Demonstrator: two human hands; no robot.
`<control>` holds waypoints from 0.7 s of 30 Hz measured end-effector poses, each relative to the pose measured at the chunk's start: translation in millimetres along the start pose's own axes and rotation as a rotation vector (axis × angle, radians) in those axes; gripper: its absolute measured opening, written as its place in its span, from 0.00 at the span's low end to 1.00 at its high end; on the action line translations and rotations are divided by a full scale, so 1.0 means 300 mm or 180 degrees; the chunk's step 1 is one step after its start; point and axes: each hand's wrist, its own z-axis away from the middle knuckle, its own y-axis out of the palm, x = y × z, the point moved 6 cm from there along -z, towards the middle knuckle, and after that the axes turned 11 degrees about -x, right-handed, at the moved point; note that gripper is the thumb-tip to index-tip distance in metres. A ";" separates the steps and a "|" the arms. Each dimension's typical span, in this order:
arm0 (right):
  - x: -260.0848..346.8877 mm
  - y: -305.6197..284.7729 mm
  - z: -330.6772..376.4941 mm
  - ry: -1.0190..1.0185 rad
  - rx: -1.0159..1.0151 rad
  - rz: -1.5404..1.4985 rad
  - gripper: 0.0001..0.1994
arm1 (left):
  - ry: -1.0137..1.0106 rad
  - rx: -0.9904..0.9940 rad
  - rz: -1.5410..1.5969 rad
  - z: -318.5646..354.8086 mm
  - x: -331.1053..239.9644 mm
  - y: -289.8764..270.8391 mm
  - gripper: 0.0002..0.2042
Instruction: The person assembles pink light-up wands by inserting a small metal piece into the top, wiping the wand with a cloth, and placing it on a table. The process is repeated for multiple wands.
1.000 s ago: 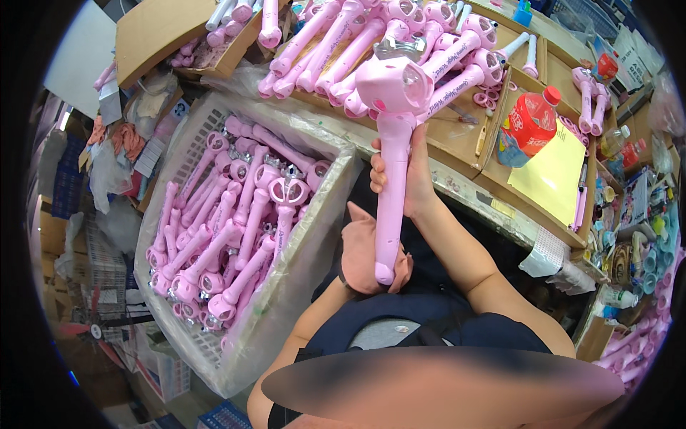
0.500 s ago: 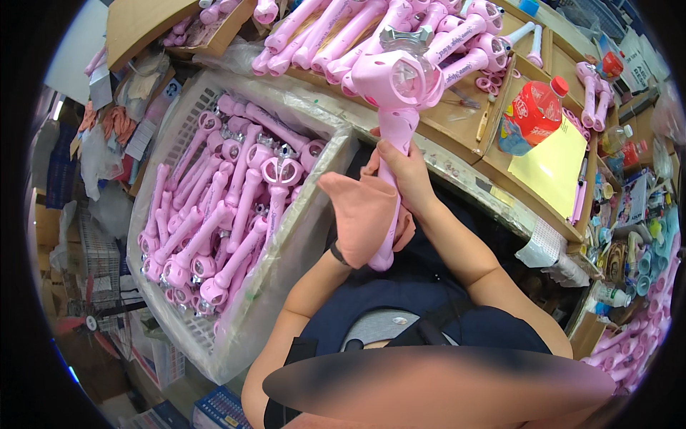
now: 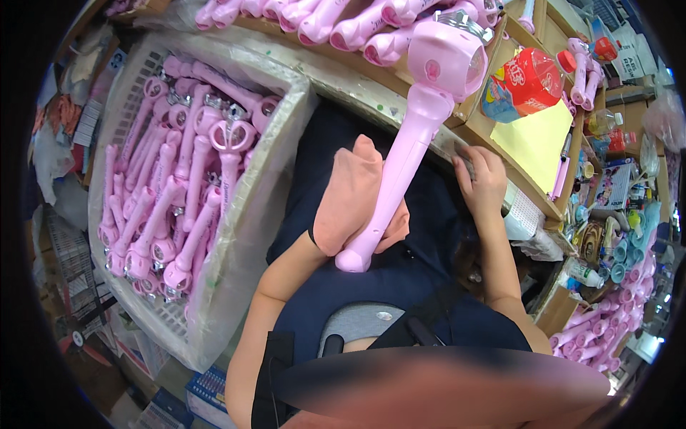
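Observation:
A pink toy wand (image 3: 411, 146), with a round clear-windowed head and a silver crown on top, slants up from my lap. Around its handle, my left hand (image 3: 350, 207) is closed, wrapped in a peach-coloured cloth (image 3: 346, 193) that hides the fingers. My right hand (image 3: 486, 177) is off the wand and rests at the workbench's front edge, just right of the handle. Its fingers are bent but apart, and nothing shows in them.
To my left stands a white plastic-lined crate (image 3: 246, 214) full of pink wands (image 3: 189, 171). More wands (image 3: 321, 21) lie along the workbench (image 3: 386, 104). A red-labelled bottle (image 3: 525, 82) lies beside yellow paper (image 3: 532, 146). Further pink wands (image 3: 600, 325) are piled at the lower right.
My right hand has let go of the wand and moved right to the bench edge. The wand, held in the cloth, now tilts further right. The whole view has shifted.

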 end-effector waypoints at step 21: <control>0.241 -0.113 -0.095 -0.0439 -0.0251 -0.1620 0.10 | 0.0417 -0.0164 -0.1278 0.001 -0.003 0.080 0.43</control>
